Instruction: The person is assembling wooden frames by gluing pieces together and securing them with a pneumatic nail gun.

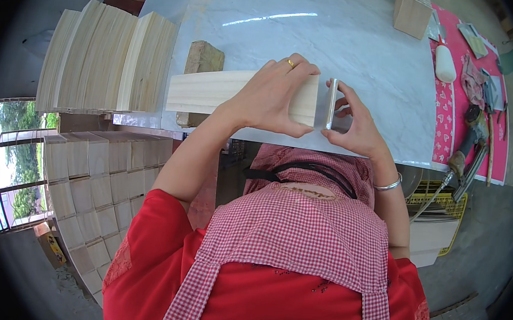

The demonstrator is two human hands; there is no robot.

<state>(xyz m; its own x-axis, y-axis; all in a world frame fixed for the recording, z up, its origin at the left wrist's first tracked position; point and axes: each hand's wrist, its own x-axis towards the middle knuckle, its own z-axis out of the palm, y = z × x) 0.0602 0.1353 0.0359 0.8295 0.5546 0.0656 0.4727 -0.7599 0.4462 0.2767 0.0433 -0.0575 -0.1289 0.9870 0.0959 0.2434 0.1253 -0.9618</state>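
A long pale wooden board (pixel 205 91) lies across the near part of the table, its left part over a rough wooden block (pixel 205 58). My left hand (pixel 267 98) is closed around the board near its right end, thumb on the near edge and fingers at the far edge. Just beyond that end, my right hand (pixel 357 124) grips a thin flat plate (pixel 332 103) between thumb and fingers. The plate stands nearly edge-on, with a narrow gap between it and the board. Its material I cannot tell.
Tall stacks of thin boards (pixel 103 60) stand at the left, above rows of pale wooden boxes (pixel 97 178). At the far right are a block (pixel 412 15), a white bottle (pixel 445 63) and a hosed air tool (pixel 469 142) on a pink cloth (pixel 444 116).
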